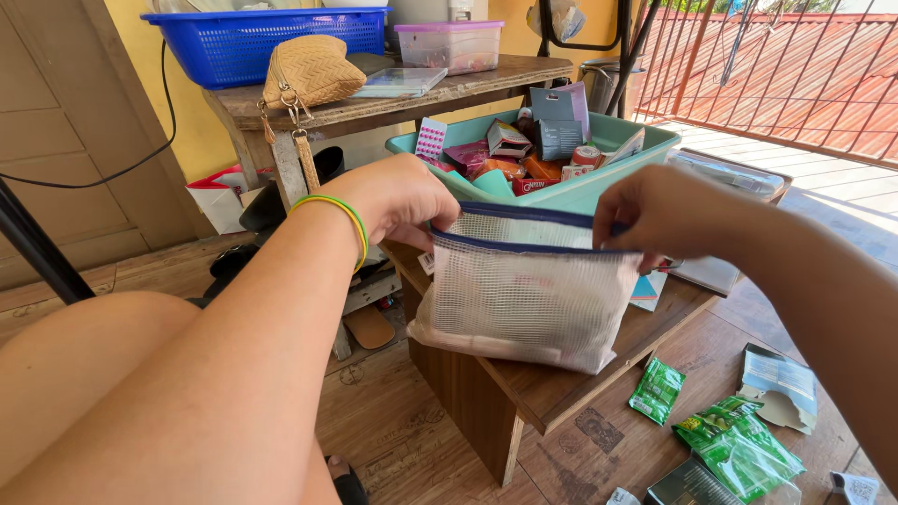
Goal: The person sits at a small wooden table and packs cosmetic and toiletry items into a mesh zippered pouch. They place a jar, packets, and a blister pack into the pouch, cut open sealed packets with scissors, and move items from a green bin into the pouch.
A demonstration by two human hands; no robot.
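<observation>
**Gripping a mesh pouch by both top corners at the bench's near edge**

Holding the white mesh pouch (526, 295) upright, you have its blue-trimmed zip edge facing up and its bottom resting on the low wooden bench (561, 388), close to the near left corner. The pouch's long axis runs left to right, level with the bench's near edge, and the top band lies nearly horizontal between your two hands.

Your left hand (398, 198) is curled around the pouch's top left corner, fingers folded together and pinched onto the blue trim; the fingertips themselves are tucked out of sight behind the knuckles. A green and yellow band (344, 220) sits on that wrist. Your right hand (666, 215) closes on the top right corner in the same manner, fingers bunched tight against the trim, nothing else in the grasp.

Just behind the pouch, on the bench's far side, stands a teal tray (599, 187) filled with small boxes and packets. Further back, a taller wooden table (468, 86) carries a blue basket (253, 47), a tan woven purse (313, 70) hanging over its front edge, and a clear plastic box (449, 45). On the floor by the bench's right end lie green sachets (734, 444).
</observation>
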